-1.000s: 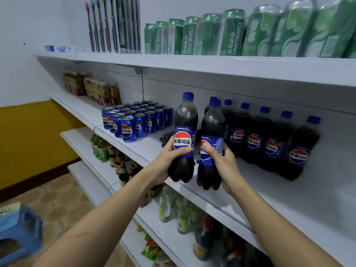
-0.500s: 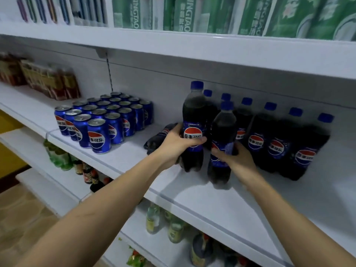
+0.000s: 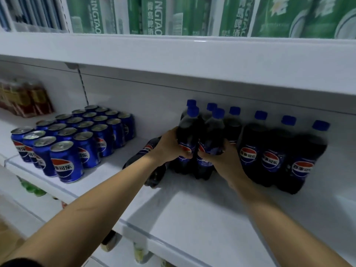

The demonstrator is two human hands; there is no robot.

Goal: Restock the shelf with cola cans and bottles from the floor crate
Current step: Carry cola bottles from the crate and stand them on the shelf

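Observation:
Two dark cola bottles with blue caps stand upright side by side on the white shelf [image 3: 192,218]. My left hand [image 3: 169,145] grips the left bottle [image 3: 187,132] round its label. My right hand [image 3: 219,158] grips the right bottle [image 3: 213,132] the same way. Both bottles touch the shelf at the left end of a row of cola bottles [image 3: 273,149]. One more cola bottle [image 3: 148,151] lies on its side behind my left wrist. A block of blue cola cans [image 3: 77,139] stands further left on the same shelf.
Green beer cans [image 3: 154,16] fill the shelf above, whose front edge overhangs the bottles. Red-labelled packs [image 3: 27,99] sit at the far left. Lower shelves hold green and other bottles [image 3: 32,189]. Bare shelf surface lies in front of the bottle row.
Both hands have pushed their bottles further back and set them down on the shelf beside the row. The camera has moved closer to the shelf.

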